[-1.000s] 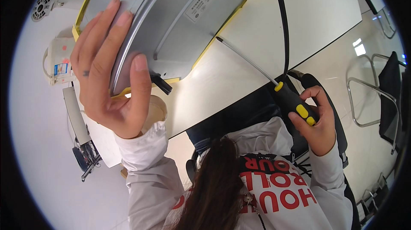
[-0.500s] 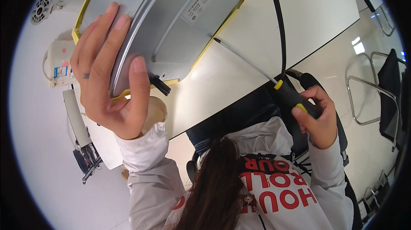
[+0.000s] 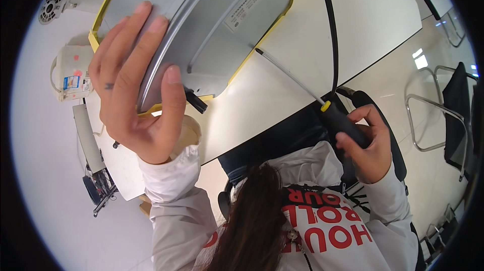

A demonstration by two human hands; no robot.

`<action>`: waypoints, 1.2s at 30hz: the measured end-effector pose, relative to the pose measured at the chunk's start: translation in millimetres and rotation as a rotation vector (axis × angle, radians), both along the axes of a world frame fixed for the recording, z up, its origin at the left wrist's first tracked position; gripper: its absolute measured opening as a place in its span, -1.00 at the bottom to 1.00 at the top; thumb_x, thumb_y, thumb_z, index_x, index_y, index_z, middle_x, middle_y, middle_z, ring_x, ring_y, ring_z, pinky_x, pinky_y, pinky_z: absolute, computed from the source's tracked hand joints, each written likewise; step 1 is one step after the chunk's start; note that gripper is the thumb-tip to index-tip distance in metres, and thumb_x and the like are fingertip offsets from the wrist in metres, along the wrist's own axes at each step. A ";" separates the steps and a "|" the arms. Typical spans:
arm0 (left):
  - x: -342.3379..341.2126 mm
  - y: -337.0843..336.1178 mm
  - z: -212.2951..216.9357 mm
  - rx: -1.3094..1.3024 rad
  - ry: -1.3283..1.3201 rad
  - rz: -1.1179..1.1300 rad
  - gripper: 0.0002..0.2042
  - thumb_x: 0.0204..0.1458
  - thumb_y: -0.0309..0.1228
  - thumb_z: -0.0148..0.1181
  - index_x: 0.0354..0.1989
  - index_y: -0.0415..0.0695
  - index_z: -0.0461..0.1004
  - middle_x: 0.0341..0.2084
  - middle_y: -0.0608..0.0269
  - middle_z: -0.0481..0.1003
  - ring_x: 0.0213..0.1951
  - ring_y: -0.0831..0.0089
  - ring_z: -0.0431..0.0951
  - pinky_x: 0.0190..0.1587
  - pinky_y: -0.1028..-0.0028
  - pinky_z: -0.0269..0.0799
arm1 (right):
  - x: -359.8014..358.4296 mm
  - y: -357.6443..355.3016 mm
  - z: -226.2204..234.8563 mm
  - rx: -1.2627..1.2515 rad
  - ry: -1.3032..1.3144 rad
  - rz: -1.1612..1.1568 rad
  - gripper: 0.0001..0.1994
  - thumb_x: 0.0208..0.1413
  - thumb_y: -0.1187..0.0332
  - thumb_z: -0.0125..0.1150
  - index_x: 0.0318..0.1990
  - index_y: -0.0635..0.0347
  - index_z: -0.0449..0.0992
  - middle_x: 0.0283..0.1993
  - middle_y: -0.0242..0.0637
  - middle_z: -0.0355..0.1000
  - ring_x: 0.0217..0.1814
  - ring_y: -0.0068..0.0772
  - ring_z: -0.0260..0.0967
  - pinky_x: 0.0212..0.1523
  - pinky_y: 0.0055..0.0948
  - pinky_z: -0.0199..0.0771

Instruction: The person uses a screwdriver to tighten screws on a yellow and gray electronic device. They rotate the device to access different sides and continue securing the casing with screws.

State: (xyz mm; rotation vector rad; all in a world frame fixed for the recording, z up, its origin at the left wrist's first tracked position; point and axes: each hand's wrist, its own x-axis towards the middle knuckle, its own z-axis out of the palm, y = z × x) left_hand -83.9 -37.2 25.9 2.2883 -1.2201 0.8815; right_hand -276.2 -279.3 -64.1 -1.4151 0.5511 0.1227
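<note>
My left hand (image 3: 133,89) lies with stretched fingers on a grey metal housing (image 3: 212,34) with yellow edges. The fingers rest over its raised rounded ridge, and the thumb is spread apart on the nearer side. My right hand (image 3: 370,142) is closed round the black handle of a screwdriver (image 3: 297,79), which has a yellow collar. The long shaft points up and left, its dark tip beside the housing's yellow edge; whether it touches cannot be told. A short black part (image 3: 195,102) sticks out at the housing's lower edge, near my left thumb.
The housing stands on a white table (image 3: 363,14). A black cable (image 3: 331,29) runs down across it to the near edge. Below my left wrist is a beige round container (image 3: 189,132). A white case (image 3: 75,72) lies far left; a metal-framed black chair (image 3: 456,114) stands right.
The housing and my left hand have shifted slightly to the right. The screwdriver handle has turned in my right fingers, hiding its lower yellow mark. Its tip stays beside the yellow edge.
</note>
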 end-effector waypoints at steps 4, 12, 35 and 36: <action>-0.2 1.8 0.4 -0.002 0.010 -0.001 -0.65 -0.04 -0.42 0.14 -0.03 -0.15 0.54 0.01 0.06 0.50 0.13 0.19 0.42 0.33 0.14 -0.04 | 6.5 -12.5 2.0 0.274 0.132 0.045 -0.69 0.23 0.18 0.03 -0.19 0.32 0.38 -0.36 -0.24 0.45 -0.52 -0.54 0.42 -0.59 -0.67 0.30; 3.0 1.5 -2.1 -0.028 0.014 -0.026 -0.65 -0.09 -0.51 0.10 -0.07 -0.18 0.56 0.01 0.06 0.51 0.10 0.19 0.43 0.32 0.17 0.00 | 7.5 6.9 -6.2 0.894 0.316 -0.120 -0.57 0.32 0.01 -0.19 -0.04 0.27 0.30 -0.29 -0.24 0.37 -0.58 -0.54 0.25 -0.68 -0.63 0.19; -0.4 2.4 3.5 0.001 0.046 0.005 -0.60 -0.18 -0.53 0.11 -0.06 -0.17 0.55 0.01 0.07 0.50 0.12 0.07 0.37 0.23 0.15 0.14 | 10.3 -1.3 -0.8 0.355 0.133 0.079 -0.58 0.01 0.36 0.34 -0.02 0.25 0.31 -0.28 -0.29 0.40 -0.44 -0.55 0.39 -0.46 -0.61 0.42; -1.2 1.5 3.8 0.000 0.051 0.008 -0.60 -0.18 -0.53 0.11 -0.07 -0.17 0.55 0.01 0.07 0.50 0.11 0.07 0.37 0.23 0.15 0.14 | 10.6 -0.8 -0.4 0.413 0.174 0.049 -0.60 0.04 0.35 0.32 -0.01 0.25 0.32 -0.27 -0.28 0.41 -0.43 -0.54 0.40 -0.43 -0.59 0.45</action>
